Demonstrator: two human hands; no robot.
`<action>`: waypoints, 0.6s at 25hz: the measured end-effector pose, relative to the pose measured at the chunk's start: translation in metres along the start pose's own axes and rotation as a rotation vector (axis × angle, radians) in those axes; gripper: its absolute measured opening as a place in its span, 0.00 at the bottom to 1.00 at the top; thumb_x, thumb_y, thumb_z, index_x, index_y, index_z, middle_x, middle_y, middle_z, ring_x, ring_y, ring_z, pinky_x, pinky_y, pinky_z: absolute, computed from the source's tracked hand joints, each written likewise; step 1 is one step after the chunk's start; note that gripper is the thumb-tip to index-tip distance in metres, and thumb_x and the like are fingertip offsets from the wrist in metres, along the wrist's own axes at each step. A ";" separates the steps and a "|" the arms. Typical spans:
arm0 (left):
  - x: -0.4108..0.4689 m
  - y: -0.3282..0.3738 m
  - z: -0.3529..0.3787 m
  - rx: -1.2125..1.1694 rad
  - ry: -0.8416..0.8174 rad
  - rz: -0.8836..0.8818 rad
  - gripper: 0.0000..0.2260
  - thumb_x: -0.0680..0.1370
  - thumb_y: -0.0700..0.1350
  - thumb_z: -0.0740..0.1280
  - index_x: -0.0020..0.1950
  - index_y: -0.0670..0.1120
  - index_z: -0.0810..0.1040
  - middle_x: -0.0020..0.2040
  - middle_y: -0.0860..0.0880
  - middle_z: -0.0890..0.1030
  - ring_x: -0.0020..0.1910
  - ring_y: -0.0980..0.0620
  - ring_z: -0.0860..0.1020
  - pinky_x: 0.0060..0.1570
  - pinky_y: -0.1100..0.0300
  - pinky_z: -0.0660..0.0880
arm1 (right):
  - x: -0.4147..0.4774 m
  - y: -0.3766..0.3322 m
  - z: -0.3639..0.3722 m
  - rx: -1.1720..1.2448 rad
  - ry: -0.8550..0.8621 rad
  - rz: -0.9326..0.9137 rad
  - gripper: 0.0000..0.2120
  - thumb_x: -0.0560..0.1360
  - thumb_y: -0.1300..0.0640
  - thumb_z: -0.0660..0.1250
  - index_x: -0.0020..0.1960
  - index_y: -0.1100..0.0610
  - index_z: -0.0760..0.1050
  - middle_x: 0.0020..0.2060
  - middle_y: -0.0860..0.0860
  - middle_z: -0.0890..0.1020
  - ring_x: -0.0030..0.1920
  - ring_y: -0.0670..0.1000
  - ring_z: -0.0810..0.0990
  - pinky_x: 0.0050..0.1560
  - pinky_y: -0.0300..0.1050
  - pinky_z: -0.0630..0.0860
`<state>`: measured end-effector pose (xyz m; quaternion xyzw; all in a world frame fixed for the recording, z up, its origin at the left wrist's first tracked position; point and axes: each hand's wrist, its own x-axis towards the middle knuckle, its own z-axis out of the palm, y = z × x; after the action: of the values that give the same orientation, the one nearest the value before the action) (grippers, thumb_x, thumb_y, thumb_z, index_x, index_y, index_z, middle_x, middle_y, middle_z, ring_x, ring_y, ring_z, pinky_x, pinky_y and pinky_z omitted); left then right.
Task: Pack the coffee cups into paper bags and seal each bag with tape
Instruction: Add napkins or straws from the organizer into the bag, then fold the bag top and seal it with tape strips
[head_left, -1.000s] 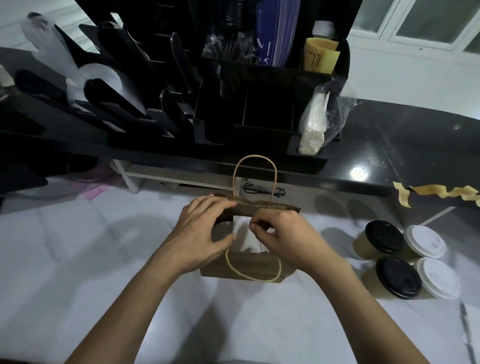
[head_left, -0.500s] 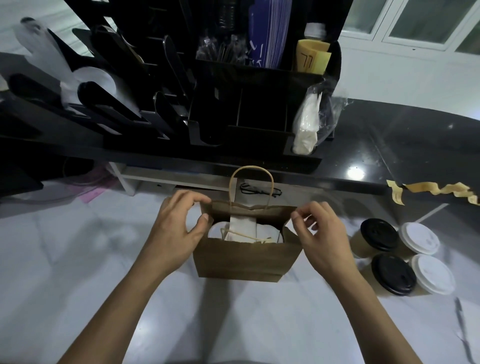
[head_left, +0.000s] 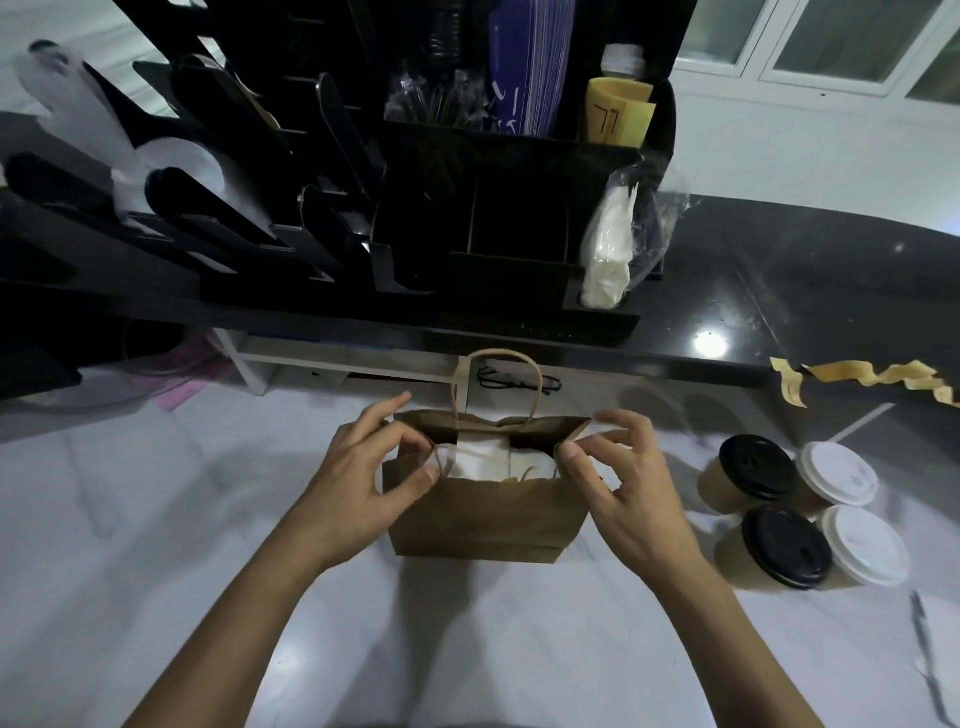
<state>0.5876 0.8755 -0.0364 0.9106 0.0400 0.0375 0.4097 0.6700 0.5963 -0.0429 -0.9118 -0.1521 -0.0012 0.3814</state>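
1 paper bag (head_left: 483, 514) stands upright on the white table (head_left: 156, 519), mid-frame, mouth open. 2 hands are on it: the left hand (head_left: 363, 478) pinches the left end of the mouth btwn thumb and fingers, and the right hand (head_left: 618, 488) pinches the right end w/ thumb and index finger, its other fingers spread above. The bag has 2 cord handles: 1 stands up at the back (head_left: 498, 356), the other droops into the mouth. Inside are white shapes (head_left: 480, 460) that look like cup lids, but the count can't be told, since the front wall and shadow hide most of them.

4 coffee cups (head_left: 714, 486) stand outside the bag, to its right on the same table, packed touching in a 2-by-2 cluster – 2 w/ black lids (head_left: 756, 467) nearer the bag, 2 w/ white lids (head_left: 862, 545) on the far side. The cup bodies are mostly hidden under the lids.

1 crinkled yellowish strip of tape (head_left: 872, 376) hangs along the edge of the raised black table (head_left: 779, 291) at right; its end is cut off by the frame. 1 pair of glasses (head_left: 519, 383) lies behind the bag, under that edge. 1 black rack (head_left: 519, 208) sits on the raised part – its slots are too dark to count what's in them. Both forearms run off the bottom.
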 end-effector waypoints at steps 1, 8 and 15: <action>0.000 0.000 0.000 0.001 -0.024 0.002 0.12 0.75 0.64 0.66 0.54 0.61 0.77 0.75 0.68 0.59 0.71 0.61 0.60 0.63 0.56 0.63 | 0.000 0.001 0.000 -0.005 -0.008 -0.013 0.15 0.79 0.35 0.61 0.48 0.41 0.82 0.70 0.37 0.64 0.65 0.36 0.68 0.55 0.49 0.79; 0.000 -0.002 -0.002 0.027 -0.003 0.012 0.14 0.74 0.47 0.70 0.56 0.61 0.76 0.68 0.66 0.67 0.67 0.61 0.66 0.62 0.62 0.66 | -0.002 0.005 -0.005 -0.035 -0.099 -0.078 0.11 0.76 0.36 0.62 0.53 0.38 0.78 0.68 0.33 0.66 0.71 0.42 0.64 0.68 0.56 0.70; 0.003 -0.005 0.002 -0.001 0.072 -0.053 0.13 0.77 0.45 0.71 0.54 0.59 0.72 0.59 0.63 0.76 0.62 0.59 0.72 0.57 0.64 0.69 | -0.003 0.008 -0.007 -0.039 -0.010 -0.157 0.11 0.74 0.48 0.74 0.53 0.42 0.74 0.57 0.35 0.75 0.62 0.32 0.68 0.64 0.51 0.71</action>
<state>0.5909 0.8776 -0.0412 0.9071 0.0787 0.0596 0.4091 0.6702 0.5852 -0.0433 -0.9044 -0.2249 -0.0296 0.3614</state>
